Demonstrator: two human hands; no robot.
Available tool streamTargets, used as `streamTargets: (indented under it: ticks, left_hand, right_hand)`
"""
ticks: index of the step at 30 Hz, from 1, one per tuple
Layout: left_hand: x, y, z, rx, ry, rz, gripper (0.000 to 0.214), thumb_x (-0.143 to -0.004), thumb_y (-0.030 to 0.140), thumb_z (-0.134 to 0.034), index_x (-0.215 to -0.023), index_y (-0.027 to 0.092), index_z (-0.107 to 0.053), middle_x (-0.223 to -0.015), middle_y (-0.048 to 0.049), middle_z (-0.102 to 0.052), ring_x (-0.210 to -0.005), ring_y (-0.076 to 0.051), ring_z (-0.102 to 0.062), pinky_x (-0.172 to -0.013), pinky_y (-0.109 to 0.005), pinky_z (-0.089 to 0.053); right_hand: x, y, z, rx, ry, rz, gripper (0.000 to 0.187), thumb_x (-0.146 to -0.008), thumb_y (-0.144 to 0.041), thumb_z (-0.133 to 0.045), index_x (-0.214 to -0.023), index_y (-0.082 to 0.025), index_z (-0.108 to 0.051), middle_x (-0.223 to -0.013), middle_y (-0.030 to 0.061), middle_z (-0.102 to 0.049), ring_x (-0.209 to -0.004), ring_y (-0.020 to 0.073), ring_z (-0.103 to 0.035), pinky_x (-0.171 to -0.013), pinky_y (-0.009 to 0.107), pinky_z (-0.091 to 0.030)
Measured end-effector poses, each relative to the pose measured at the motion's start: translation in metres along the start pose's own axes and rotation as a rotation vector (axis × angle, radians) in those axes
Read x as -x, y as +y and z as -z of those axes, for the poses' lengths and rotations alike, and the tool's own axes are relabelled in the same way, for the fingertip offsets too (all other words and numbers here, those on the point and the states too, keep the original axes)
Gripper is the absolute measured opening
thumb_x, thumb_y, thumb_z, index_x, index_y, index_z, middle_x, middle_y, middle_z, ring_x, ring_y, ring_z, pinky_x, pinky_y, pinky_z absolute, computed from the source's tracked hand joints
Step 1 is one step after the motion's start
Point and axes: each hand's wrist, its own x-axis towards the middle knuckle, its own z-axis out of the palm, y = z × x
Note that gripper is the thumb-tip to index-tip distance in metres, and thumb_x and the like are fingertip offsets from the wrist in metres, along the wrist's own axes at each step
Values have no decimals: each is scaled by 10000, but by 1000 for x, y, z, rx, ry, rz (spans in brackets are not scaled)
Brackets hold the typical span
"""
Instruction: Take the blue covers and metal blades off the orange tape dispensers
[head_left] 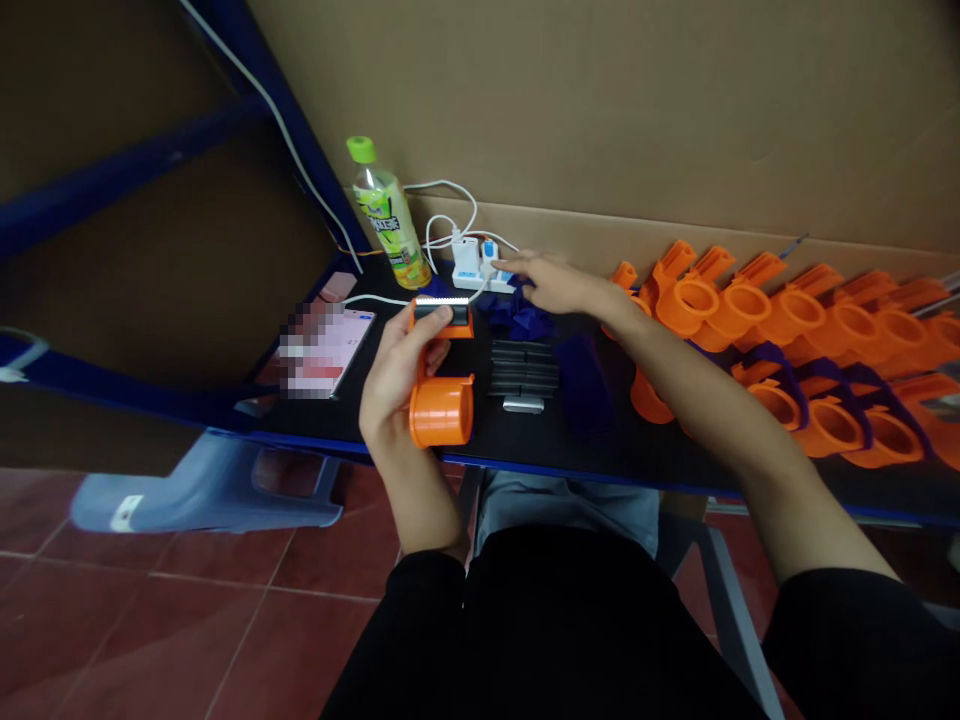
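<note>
My left hand is closed around an orange plastic holder with a round cup at its lower end. Across the holder's top lies a black strip with a white toothed edge, and my thumb presses on it. My right hand reaches over the table, index finger stretched out to the plugs on a white power strip. It appears to hold nothing; whether the fingertip touches a plug, I cannot tell. Below that hand lie crumpled dark blue pieces. Several black strips are stacked nearby, with a silver bar in front.
Many orange holders stand in rows at the right, some with dark blue bands. A green-capped drink bottle stands at the back left. A phone with a cable lies left. Beyond the table edge is a blue-grey stool.
</note>
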Motion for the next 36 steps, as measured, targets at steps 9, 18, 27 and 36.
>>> streamTargets:
  ticks: [9, 18, 27, 36]
  left_hand:
    - [1, -1, 7, -111, -143, -31, 421, -779, 446, -939, -766, 199, -599, -542, 64, -398, -446, -75, -325, -404, -246, -199]
    - [6, 13, 32, -19, -96, -145, 354, -817, 410, -850, -801, 203, -563, -533, 71, -374, -403, -62, -268, -370, -254, -110]
    - [-2, 19, 32, 138, 36, -148, 411, -787, 523, -796, -750, 222, -518, -499, 77, -317, -407, -65, -162, -387, -262, -63]
    - [-1, 17, 16, 130, 65, -70, 434, -788, 506, -784, -770, 232, -448, -463, 93, -312, -382, -66, -188, -390, -238, -90]
  right_hand:
    - [4, -67, 25, -538, -156, 247, 189, -1006, -287, -700, -1012, -109, -764, -859, 6, -705, -797, 86, -588, -799, 233, -460]
    - [54, -63, 52, -550, -241, 150, 155, -1021, -257, -689, -979, -113, -725, -831, -1, -671, -748, 82, -541, -734, 235, -387]
    - [134, -89, -14, 177, -356, 129, 157, -1096, -197, -600, -1056, -130, -736, -1068, 105, -730, -1048, 190, -629, -696, 290, -327]
    - [144, -82, -40, 267, -286, 161, 278, -1157, -282, -504, -1084, -130, -726, -1077, 112, -718, -1046, 197, -610, -662, 308, -307]
